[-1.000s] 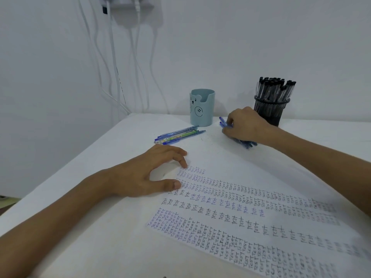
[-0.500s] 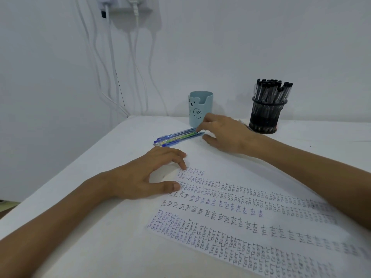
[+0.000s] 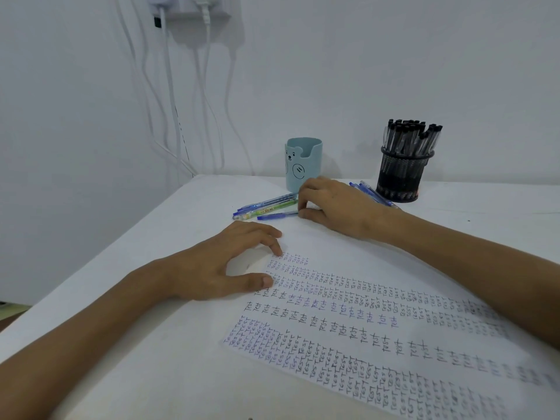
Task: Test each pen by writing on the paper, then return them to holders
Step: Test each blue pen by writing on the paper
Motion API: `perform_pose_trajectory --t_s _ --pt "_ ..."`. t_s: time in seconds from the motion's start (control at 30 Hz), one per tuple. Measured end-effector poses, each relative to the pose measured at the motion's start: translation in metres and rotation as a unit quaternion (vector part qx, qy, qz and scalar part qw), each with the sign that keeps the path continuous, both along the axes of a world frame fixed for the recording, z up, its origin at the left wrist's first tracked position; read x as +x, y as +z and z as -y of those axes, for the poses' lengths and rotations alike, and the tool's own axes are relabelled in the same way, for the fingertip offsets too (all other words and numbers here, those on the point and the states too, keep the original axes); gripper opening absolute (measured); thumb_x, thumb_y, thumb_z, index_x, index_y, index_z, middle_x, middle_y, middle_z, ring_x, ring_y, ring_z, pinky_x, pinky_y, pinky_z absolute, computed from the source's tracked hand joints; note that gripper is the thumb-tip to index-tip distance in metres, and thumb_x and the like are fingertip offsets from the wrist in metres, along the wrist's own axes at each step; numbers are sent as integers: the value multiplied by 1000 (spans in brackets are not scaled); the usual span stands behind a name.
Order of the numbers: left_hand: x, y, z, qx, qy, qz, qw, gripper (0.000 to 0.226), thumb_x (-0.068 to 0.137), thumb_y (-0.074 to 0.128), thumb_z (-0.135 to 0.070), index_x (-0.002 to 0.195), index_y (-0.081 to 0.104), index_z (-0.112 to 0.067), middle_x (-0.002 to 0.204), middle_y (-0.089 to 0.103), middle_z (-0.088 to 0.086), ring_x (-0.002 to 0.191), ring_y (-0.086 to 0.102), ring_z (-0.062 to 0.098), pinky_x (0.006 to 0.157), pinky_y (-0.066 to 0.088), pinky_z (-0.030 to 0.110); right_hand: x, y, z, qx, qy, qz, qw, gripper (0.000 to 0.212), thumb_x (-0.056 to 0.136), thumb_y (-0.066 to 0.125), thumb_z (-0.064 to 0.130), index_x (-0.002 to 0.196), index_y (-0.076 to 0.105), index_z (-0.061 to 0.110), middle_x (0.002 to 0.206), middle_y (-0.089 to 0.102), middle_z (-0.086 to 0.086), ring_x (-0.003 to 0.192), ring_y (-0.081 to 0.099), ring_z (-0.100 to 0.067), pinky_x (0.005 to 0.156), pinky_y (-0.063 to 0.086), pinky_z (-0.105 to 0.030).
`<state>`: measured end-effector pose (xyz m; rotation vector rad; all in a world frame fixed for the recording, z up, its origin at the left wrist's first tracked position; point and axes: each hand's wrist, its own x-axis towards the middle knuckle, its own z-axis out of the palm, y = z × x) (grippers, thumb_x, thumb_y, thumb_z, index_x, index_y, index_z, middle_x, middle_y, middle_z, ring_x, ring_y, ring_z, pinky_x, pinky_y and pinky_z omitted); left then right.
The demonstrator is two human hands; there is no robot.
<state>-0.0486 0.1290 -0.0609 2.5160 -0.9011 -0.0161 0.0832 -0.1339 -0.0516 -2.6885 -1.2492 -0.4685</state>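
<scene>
The paper on the desk carries rows of the word "TEST". The left hand rests on it, fingers relaxed and spread. The right hand pinches the end of a blue pen lying near the bear-face holder

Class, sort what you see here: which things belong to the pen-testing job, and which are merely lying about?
Job: paper, blue pen in right hand, other loose pens, teal holder, black mesh holder.
Lying about: white cables, wall plugs.

Head view, looking forward-down, near table
</scene>
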Motion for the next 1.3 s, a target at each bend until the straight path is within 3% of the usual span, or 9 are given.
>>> perform_pose_trajectory --t_s 0.2,0.33,0.43,0.73,0.9,1.0,1.07,1.17,1.3 --pt "-2 1 1 -5 -6 4 1000 40 96 69 -45 133 57 -37 154 41 -22 151 29 7 119 24 16 -5 5 8 49 6 4 999 18 108 42 31 105 48 14 98 53 6 87 52 -23 72 45 -37" --pt "-2 2 1 0 -3 1 1000 41 96 69 -46 134 57 -37 154 41 -22 151 29 5 118 23 13 -9 5 11 65 -63 15 996 59 94 32 77 82 46 21 85 51 6 85 46 -18 71 41 -33" --pt "-3 2 1 6 0 0 1000 41 96 68 -47 134 56 -38 154 40 -24 150 28 4 117 22 11 -14 8 9 50 -89 28 994 74 82 31 90 69 43 18 71 47 3 75 40 -19 71 35 -35" --pt "-3 2 2 2 -3 2 1000 41 96 68 -46 135 57 -37 154 41 -23 150 29 5 117 23 13 -20 10 9 112 -32 12 993 56 95 45 70 74 42 18 72 48 6 64 42 -10 57 33 -30" --pt "-3 2 1 3 -6 7 1000 41 97 68 -45 135 57 -37 155 40 -22 151 29 6 118 23 14 -32 4 8 288 -20 11 957 55 109 33 45 89 71 11 92 59 3 78 59 -13 73 50 -27" --pt "-2 2 1 0 -3 4 1000 40 97 68 -46 135 57 -37 154 41 -23 151 29 6 118 23 14 -44 9 4 407 -63 -172 895 58 107 36 49 89 75 10 64 65 -2 57 61 -19 53 49 -28" --pt "-2 2 1 -1 -3 3 1000 40 96 68 -47 134 57 -38 154 41 -23 151 29 6 117 23 13 -52 6 5 448 -52 -314 835 51 106 46 45 91 72 3 68 72 -11 56 67 -25 44 44 -27" --pt "-3 3 2 2 -1 -2 1000 41 95 67 -47 134 57 -39 153 41 -24 150 28 4 116 22 10 -65 -4 10 422 -28 -388 819 31 100 65 29 87 68 1 74 73 -14 54 65 -21 41 40 -26" --pt "-2 2 2 2 -3 1 1000 40 96 67 -47 134 56 -39 153 40 -25 150 29 4 116 22 11 -77 -5 9 398 -6 -434 808 20 101 62 17 91 61 0 75 72 -19 49 59 -19 37 33 -23"
